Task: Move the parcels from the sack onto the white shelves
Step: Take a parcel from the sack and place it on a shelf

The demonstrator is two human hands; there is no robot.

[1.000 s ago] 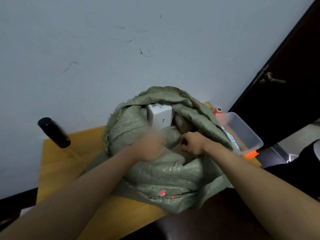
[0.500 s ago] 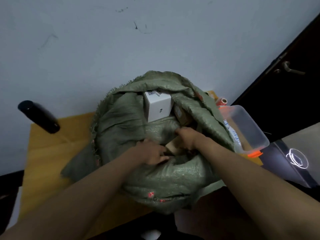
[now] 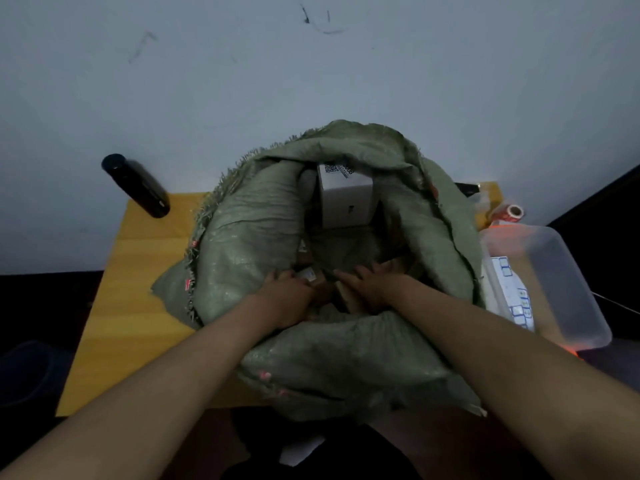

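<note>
Both my hands reach into the open green woven sack [image 3: 263, 244] on the yellow wooden bench [image 3: 138, 271]; my left hand [image 3: 289, 299] and right hand [image 3: 372, 289] flank a brown cardboard parcel [image 3: 346, 299], fingertips hidden, so I cannot tell either grip. At twelve o'clock from them stands a white box parcel [image 3: 348, 202], its printed label too blurred to read.

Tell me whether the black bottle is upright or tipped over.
Upright, as far as the view shows. The black bottle stands on its base on the wooden table, left of the sack, cap on top; its lean looks like wide-angle distortion.
</note>
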